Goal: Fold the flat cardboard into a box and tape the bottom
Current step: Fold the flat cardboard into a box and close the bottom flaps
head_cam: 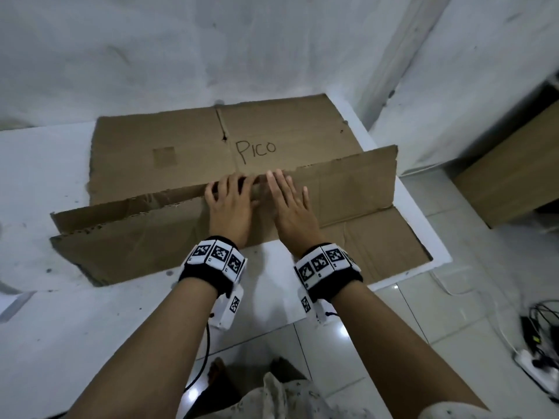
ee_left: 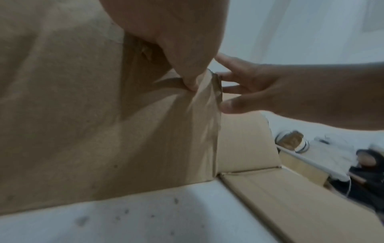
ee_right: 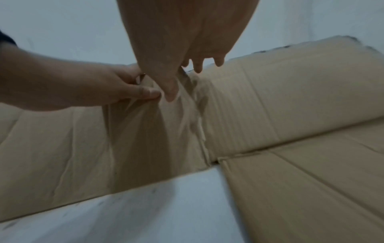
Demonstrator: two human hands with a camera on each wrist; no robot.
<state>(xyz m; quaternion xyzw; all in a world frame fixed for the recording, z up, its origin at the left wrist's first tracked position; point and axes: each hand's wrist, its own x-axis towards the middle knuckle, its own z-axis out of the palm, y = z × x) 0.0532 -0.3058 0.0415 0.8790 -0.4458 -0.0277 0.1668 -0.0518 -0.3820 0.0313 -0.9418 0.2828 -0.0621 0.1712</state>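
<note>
Cardboard [head_cam: 169, 152] half raised; left hand [head_cam: 231, 204] pinching the top edge, right hand [head_cam: 289, 204] flat with straight fingers; best creased along the score, steadily.

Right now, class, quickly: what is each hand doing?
Left hand: fingers curled over the raised edge of the flat brown cardboard, thumb pinching it.
Right hand: open, straight fingers on the same raised panel.

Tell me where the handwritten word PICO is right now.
In the head view, PICO is written on the flat far panel of the cardboard, right of its centre crease and just beyond the raised flap both hands are on.
</note>
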